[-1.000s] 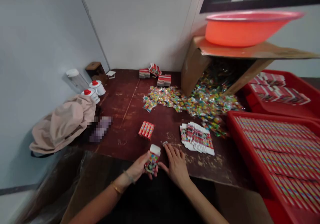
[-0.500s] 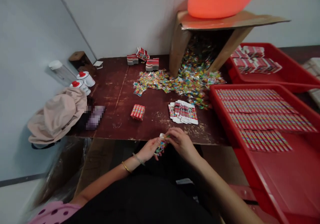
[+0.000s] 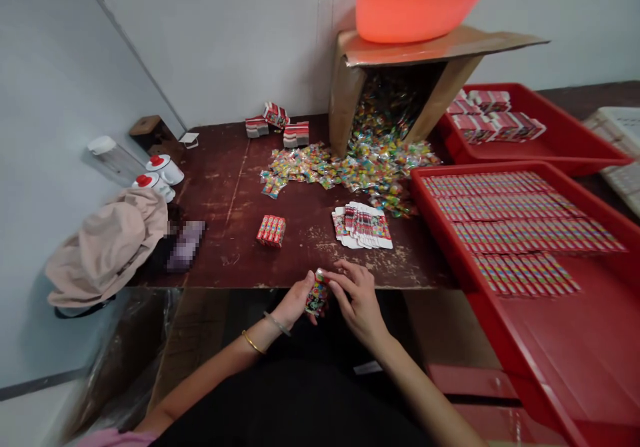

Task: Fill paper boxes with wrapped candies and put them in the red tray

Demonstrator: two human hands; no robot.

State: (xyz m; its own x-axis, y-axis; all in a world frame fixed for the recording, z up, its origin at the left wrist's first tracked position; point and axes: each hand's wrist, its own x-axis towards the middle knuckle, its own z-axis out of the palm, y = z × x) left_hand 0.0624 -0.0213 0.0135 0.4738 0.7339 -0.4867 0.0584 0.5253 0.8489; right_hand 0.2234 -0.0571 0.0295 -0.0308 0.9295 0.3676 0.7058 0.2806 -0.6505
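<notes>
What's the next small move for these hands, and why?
Probably press the top end of the small printed box with the right hand: its fingers are at that end, and the left hand grips the box's side. Whether the end is fully closed is too small to tell, so a light press seems sensible.

This is looking like a packing workshop: wrapped sweets are spilling from a cardboard box by the far edge of a worn table, printed cartons are lying fanned near its front edge, a left hand is holding a small box there, and packed rows are lining a red tray at that edge's right end.
</notes>
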